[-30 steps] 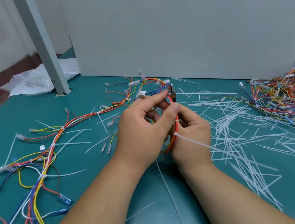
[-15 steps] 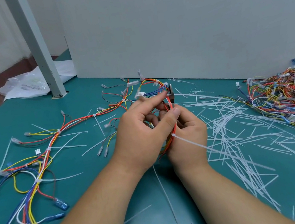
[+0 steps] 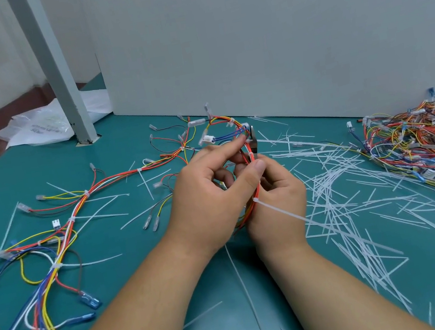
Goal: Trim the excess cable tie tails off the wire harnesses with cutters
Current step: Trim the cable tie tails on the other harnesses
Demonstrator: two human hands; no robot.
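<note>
The harness [image 3: 74,216] is lying across the left of the table [image 3: 147,270] and is reaching the middle. There the left hand [image 3: 209,192] is pinching its orange wires between thumb and forefinger. The right hand [image 3: 275,204] is gripping the cutters [image 3: 253,141], whose head is just beside the wires. A tail [image 3: 279,210] is sticking out rightwards. Cut tails [image 3: 347,200] and a harness heap [image 3: 425,145] are lying on the right.

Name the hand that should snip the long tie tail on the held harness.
Right hand: it grips the cutters, tips up beside the harness, while the left hand pinches that harness steady.
</note>
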